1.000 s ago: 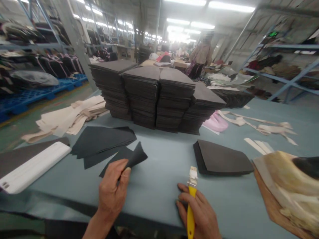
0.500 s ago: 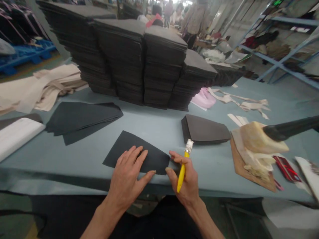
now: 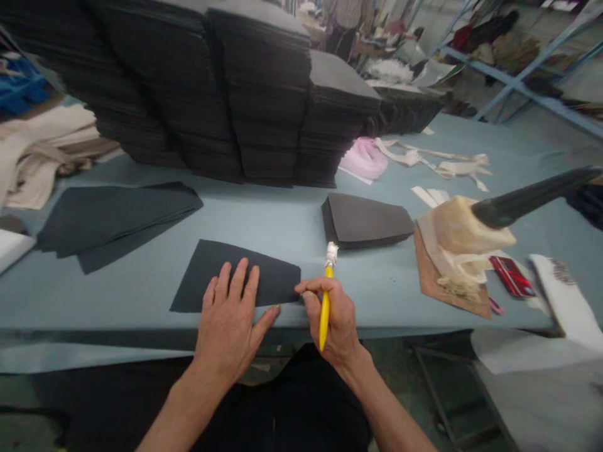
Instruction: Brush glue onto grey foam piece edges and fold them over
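My left hand (image 3: 230, 314) lies flat with fingers spread on a dark, tapered sheet (image 3: 198, 270) near the table's front edge. At the sheet's narrow right end is my right hand (image 3: 335, 317), thumb and index finger pressed together by the corner. A yellow-handled brush (image 3: 325, 307) with a whitish tip stands up from this hand, its handle tucked into the grip. Whether the fingertips also pinch the sheet's edge is hard to make out. Just beyond the brush tip rests a small stack of dark tapered pieces (image 3: 372, 220).
Tall stacks of dark sheets (image 3: 264, 100) rise at the back. More dark sheets (image 3: 117, 220) lie fanned out at left, beside beige cloth strips (image 3: 42, 150). To the right are a black-handled tool in a yellowish block (image 3: 471, 223), a brown board (image 3: 426, 276) and a red case (image 3: 512, 276).
The view has shifted, tilting further down. My right thumb and index finger have closed together at the sheet's right end, with the brush still held. My left hand stays flat on the sheet.
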### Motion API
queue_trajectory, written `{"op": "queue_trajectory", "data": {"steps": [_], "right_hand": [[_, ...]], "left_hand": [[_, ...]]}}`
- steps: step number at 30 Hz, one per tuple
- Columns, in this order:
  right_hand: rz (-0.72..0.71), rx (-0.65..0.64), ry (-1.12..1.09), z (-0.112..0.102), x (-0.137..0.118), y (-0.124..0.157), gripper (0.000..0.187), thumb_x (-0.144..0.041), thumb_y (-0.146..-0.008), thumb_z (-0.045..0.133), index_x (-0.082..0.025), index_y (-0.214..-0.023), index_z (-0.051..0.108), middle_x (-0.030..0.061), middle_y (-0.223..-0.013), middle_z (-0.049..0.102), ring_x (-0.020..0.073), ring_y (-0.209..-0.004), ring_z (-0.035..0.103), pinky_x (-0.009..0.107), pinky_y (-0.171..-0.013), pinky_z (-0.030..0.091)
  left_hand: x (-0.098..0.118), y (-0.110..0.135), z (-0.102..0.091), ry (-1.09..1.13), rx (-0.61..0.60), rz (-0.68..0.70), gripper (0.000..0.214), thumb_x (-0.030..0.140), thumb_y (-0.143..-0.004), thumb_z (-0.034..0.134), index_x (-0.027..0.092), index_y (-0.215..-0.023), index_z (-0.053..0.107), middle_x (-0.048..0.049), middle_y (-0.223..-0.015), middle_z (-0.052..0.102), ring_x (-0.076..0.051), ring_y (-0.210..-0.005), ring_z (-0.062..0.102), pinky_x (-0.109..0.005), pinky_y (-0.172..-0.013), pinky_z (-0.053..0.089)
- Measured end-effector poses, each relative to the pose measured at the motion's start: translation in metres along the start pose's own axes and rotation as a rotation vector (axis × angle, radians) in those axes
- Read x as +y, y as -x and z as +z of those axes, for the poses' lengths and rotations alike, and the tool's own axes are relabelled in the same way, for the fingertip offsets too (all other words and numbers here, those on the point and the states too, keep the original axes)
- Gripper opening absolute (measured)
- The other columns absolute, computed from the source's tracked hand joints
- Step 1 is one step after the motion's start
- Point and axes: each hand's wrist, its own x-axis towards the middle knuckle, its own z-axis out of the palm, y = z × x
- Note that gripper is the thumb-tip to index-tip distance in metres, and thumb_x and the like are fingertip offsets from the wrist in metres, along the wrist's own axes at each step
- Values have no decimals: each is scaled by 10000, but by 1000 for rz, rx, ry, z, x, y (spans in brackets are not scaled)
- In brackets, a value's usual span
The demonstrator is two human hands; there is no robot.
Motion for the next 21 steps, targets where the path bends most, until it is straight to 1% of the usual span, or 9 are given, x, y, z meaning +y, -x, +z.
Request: {"op": "queue_trajectory", "data": {"steps": [3, 6, 9, 11, 14, 17, 19, 21], "right_hand": [[-27, 14, -5, -13, 2, 5, 113, -236, -1115, 539, -260, -1196, 613, 52, -1007, 845, 187, -879, 840, 320, -796, 677], [-93, 4, 10, -24, 5, 11, 89, -276, -1120, 542, -263, -1190, 595, 76, -1078, 862, 212, -962, 849, 366, -863, 690], [-106, -22, -3, -33, 5, 15, 121, -346, -1147, 506, -263, -1193, 580, 89, -1097, 866, 218, -978, 850, 380, -879, 695], [-103, -2, 3, -40, 5, 17, 156, -377, -1161, 476, -262, -1200, 575, 93, -1097, 866, 219, -977, 851, 380, -872, 696], [-97, 61, 54, -51, 10, 17, 184, -388, -1172, 448, -259, -1193, 576, 97, -1097, 868, 220, -975, 855, 377, -856, 695], [-75, 127, 132, -62, 25, 18, 174, -379, -1169, 462, -255, -1183, 583, 99, -1095, 871, 222, -978, 863, 375, -850, 697], [-49, 159, 172, -68, 37, 19, 137, -347, -1155, 496, -252, -1190, 588, 101, -1104, 872, 224, -991, 867, 375, -856, 700], [-12, 172, 201, -72, 47, 22, 105, -313, -1138, 531, -252, -1194, 596, 100, -1117, 874, 225, -1001, 869, 374, -868, 704]], "left_hand": [[11, -2, -2, -19, -26, -38, 807, 629, -1102, 407, 50, -1654, 518, -279, -1742, 475, -523, -1612, 443, -702, -1270, 418], [24, -5, -2, -22, -31, -58, 835, 636, -1098, 394, 17, -1647, 512, -304, -1750, 447, -552, -1602, 440, -722, -1268, 405], [36, -8, -2, -11, -34, -77, 832, 617, -1099, 379, 2, -1645, 500, -317, -1746, 444, -563, -1599, 437, -724, -1263, 406], [40, -9, -2, 0, -23, -86, 818, 601, -1103, 357, -2, -1635, 506, -322, -1739, 451, -563, -1602, 430, -726, -1261, 406], [37, -7, 0, 16, 0, -91, 786, 578, -1105, 331, 16, -1623, 516, -315, -1729, 467, -556, -1600, 434, -730, -1254, 412], [29, -8, 2, 20, -10, -67, 765, 585, -1097, 346, 72, -1649, 482, -289, -1735, 471, -546, -1601, 433, -745, -1257, 404], [27, -15, 0, 20, -3, -32, 754, 589, -1100, 349, 85, -1646, 471, -289, -1727, 479, -551, -1596, 436, -760, -1243, 412], [30, -28, -4, 38, 31, -14, 723, 583, -1111, 334, 90, -1614, 497, -288, -1697, 517, -546, -1582, 458, -762, -1225, 433]]}}
